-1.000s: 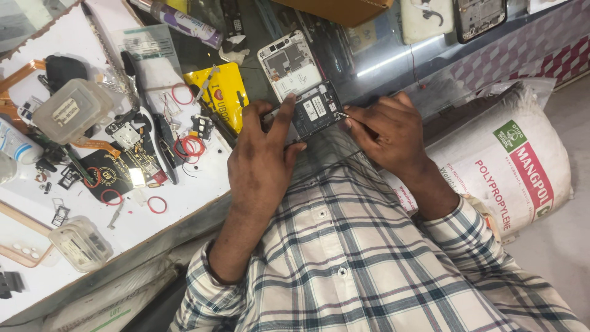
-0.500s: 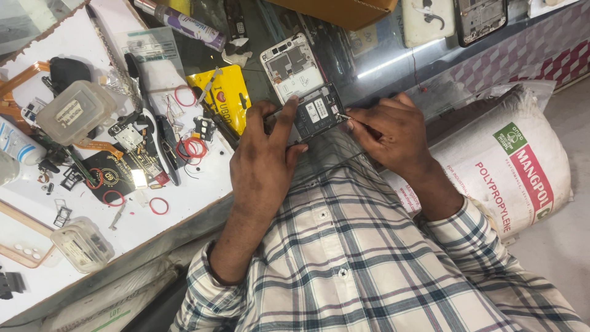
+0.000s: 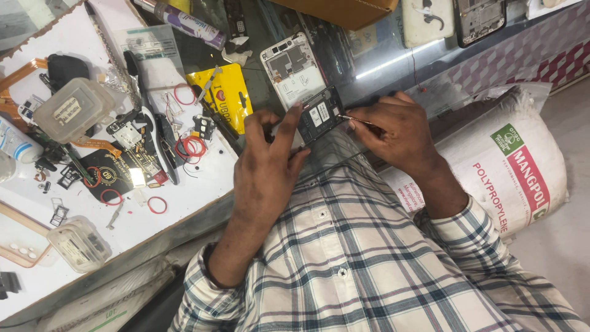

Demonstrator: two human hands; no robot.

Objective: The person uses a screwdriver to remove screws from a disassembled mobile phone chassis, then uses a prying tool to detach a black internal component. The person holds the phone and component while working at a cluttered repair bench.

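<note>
Left hand (image 3: 267, 166) grips an opened black phone (image 3: 319, 115) by its edge, fingers curled around it, held above the desk (image 3: 184, 203) edge near the person's chest. Right hand (image 3: 396, 132) pinches a thin metal tool (image 3: 356, 120), tip touching the phone. White phone back (image 3: 292, 74) and yellow packet (image 3: 230, 95) lie just beyond.

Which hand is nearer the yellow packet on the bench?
Left. The left hand sits just beside the yellow packet, gripping the small dark phone; the right hand is beyond that phone, farther away.
</note>
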